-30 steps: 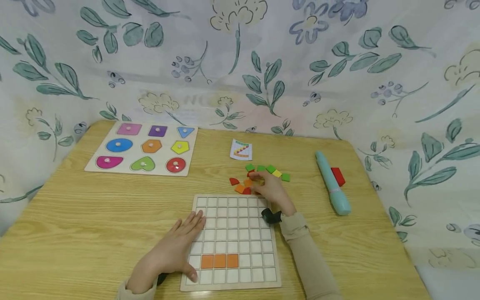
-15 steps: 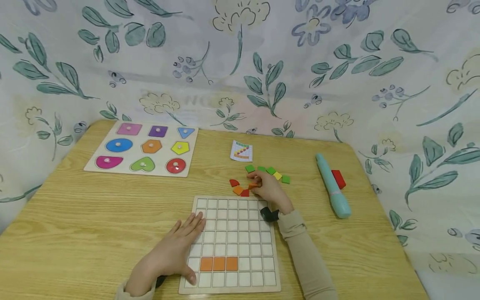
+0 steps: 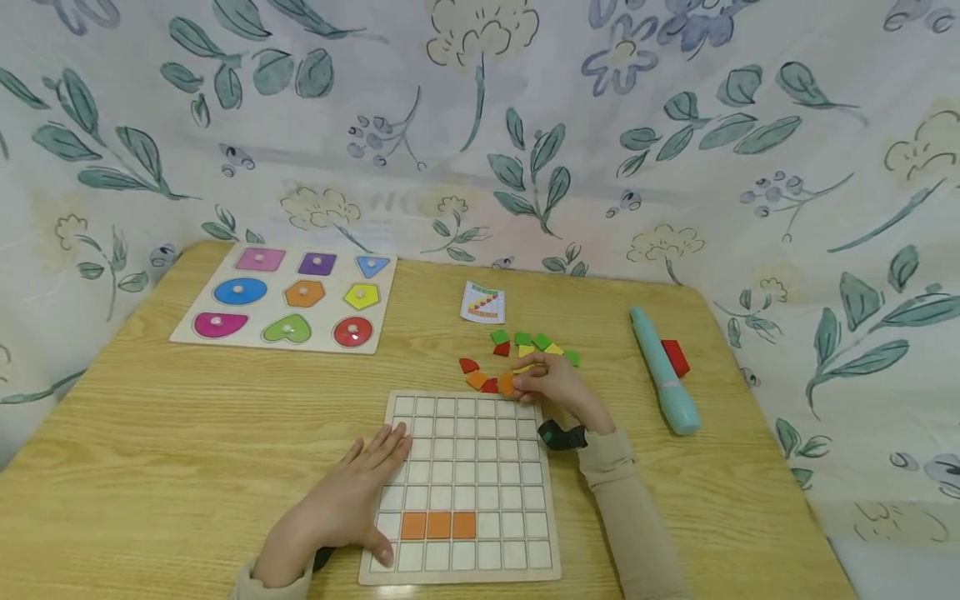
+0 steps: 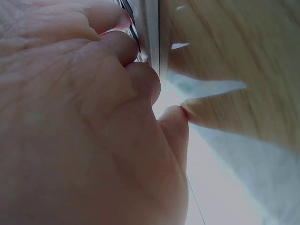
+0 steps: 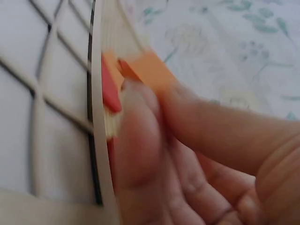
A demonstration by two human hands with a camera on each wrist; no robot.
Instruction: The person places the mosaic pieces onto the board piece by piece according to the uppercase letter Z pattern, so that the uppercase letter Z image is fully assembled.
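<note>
the right hand [image 3: 557,387] has its fingers [image 5: 140,145] closed in a pinch on a square orange tile [image 3: 506,383], thumb on one side and fingertip on the other, with the tile sticking out to the left of the fingertips; in the head view it shows at the far edge of the grid board [image 3: 557,533], close to the far right corner; in the right wrist view it looks tilted, and whether it is wholly clear of the worktop [image 3: 187,450] i cannot tell; being square, it offers no long axis to line up; the relation that seems to matter most is that the row of orange tiles [image 3: 438,526] lies on the body's side of the pinch and somewhat to its left, almost the whole length of the grid away; the left hand [image 3: 348,496] is nearer to that row, but its fingers are spread and grip nothing, resting over the board's left edge; just left of the pinched tile lie a loose red piece [image 3: 490,386] and another orange tile [image 3: 477,380], so the fingers have close neighbours on that side.
</note>
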